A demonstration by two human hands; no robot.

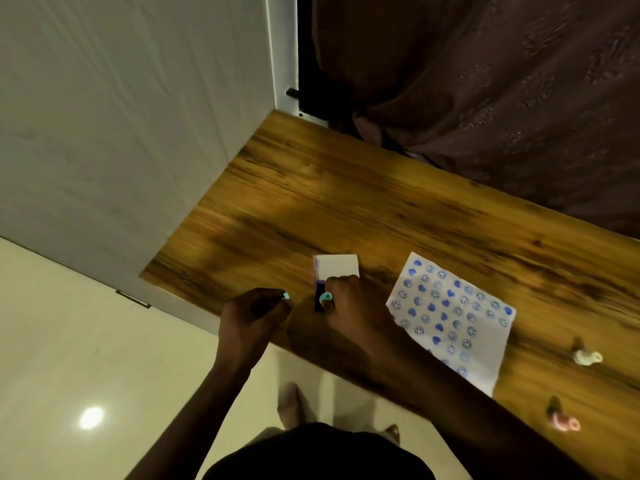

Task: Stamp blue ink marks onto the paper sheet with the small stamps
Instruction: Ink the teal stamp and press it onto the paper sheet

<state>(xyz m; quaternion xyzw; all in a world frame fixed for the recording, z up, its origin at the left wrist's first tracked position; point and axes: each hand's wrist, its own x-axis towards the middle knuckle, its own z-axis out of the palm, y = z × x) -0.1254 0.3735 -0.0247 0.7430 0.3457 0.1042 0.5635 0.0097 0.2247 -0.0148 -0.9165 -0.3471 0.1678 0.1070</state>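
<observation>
Right hand (pixel 346 303) pinches a teal stamp (pixel 325 297) against the ink pad (pixel 319 295), apparently to load ink. Left hand (pixel 254 313) grips a second teal piece (pixel 286 295), perhaps a cap. The paper (pixel 453 317), densely marked blue, lies just right on the table (pixel 346 202).

A wooden table (pixel 346 202) with dark grain stands in a corner. A pale grey wall (pixel 121 116) runs along its left side, and a dark brown patterned curtain (pixel 485 81) hangs behind it. The cream floor (pixel 69 358) is glossy, with a bright light reflection (pixel 91 417).
</observation>
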